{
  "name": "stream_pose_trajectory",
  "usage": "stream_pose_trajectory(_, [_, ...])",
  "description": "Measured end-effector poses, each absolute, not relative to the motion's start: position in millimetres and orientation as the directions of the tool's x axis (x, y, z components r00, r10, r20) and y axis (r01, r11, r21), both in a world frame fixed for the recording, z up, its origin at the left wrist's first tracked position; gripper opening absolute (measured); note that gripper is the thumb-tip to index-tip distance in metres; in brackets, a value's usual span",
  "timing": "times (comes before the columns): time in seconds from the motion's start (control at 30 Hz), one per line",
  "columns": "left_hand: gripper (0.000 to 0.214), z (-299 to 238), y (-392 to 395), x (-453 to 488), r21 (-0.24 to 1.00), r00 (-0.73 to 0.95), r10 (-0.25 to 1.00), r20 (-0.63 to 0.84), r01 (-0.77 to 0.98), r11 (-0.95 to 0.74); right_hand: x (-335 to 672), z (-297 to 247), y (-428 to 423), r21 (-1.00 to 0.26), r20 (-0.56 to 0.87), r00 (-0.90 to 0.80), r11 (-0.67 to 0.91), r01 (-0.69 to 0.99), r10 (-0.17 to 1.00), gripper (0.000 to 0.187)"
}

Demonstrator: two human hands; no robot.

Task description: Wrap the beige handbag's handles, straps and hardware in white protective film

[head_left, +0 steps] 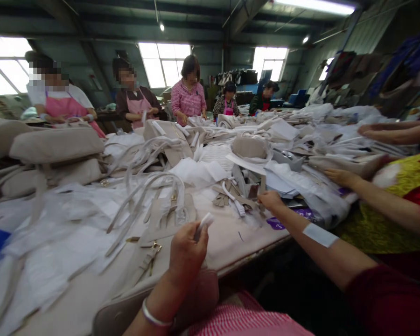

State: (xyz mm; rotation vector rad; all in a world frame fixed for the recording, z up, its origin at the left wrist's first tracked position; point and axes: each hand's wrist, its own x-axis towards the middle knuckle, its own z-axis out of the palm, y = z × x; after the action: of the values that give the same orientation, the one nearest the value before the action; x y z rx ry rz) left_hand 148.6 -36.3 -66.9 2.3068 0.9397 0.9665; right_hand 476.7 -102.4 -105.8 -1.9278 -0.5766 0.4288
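Observation:
My left hand (pixel 186 254) is raised near the table's front edge, its fingers pinched on a small white folded piece (pixel 203 224). A silver bangle circles that wrist. My right hand (pixel 271 200) reaches across to a heap of small beige leather bits and white strips (pixel 236 196), with its fingers curled down onto them; what they hold is hidden. A white patch is stuck on my right forearm. Between my hands lies a beige bag with straps and gold buckles (pixel 161 219).
The long table (pixel 231 242) is heaped with beige bags, white straps and tissue paper. Stacked beige bags (pixel 56 149) stand at the left. A co-worker's arms (pixel 371 196) reach in from the right. Several people in aprons work along the far side.

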Motion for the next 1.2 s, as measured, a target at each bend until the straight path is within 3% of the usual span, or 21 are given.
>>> stream_pose_trajectory(0.13, [0.015, -71, -39, 153, 0.490, 0.552, 0.653, 0.518, 0.435, -0.756, 418, -77, -105, -0.949, -0.124, 0.677, -0.287, 0.134, 0.726, 0.020])
stream_pose_trajectory(0.27, [0.015, -71, -44, 160, 0.245, 0.624, 0.541, 0.564, 0.499, -0.831, 342, -39, -109, -0.987, -0.160, 0.369, -0.158, -0.036, 0.916, 0.027])
stream_pose_trajectory(0.43, [0.011, -70, -52, 160, 0.034, 0.673, 0.442, 0.594, 0.527, -0.849, 303, -29, -107, -0.953, -0.296, 0.337, -0.301, -0.039, 0.894, 0.028])
stream_pose_trajectory(0.57, [0.011, -74, -55, 157, 0.004, 0.681, 0.429, 0.593, 0.530, -0.848, 303, -34, -106, -0.936, -0.335, 0.385, -0.350, -0.035, 0.860, 0.025])
stream_pose_trajectory(0.73, [0.035, -79, -53, 158, -0.006, 0.690, 0.460, 0.558, 0.558, -0.830, 301, -31, -108, -0.942, -0.312, 0.392, -0.334, -0.011, 0.865, 0.027])
stream_pose_trajectory(0.9, [0.021, -78, -48, 161, 0.163, 0.638, 0.589, 0.496, 0.598, -0.785, 299, -33, -111, -0.960, -0.194, 0.375, -0.254, 0.117, 0.907, 0.013])
stream_pose_trajectory(1.1, [0.017, -67, -41, 158, 0.541, 0.565, 0.708, 0.424, 0.470, -0.698, 294, -56, -109, -0.947, 0.018, 0.452, -0.130, 0.295, 0.892, 0.017])
stream_pose_trajectory(1.2, [0.024, -58, -37, 153, 0.786, 0.575, 0.783, 0.237, 0.361, -0.503, 293, -67, -102, -0.945, 0.057, 0.498, -0.113, 0.306, 0.865, 0.024])
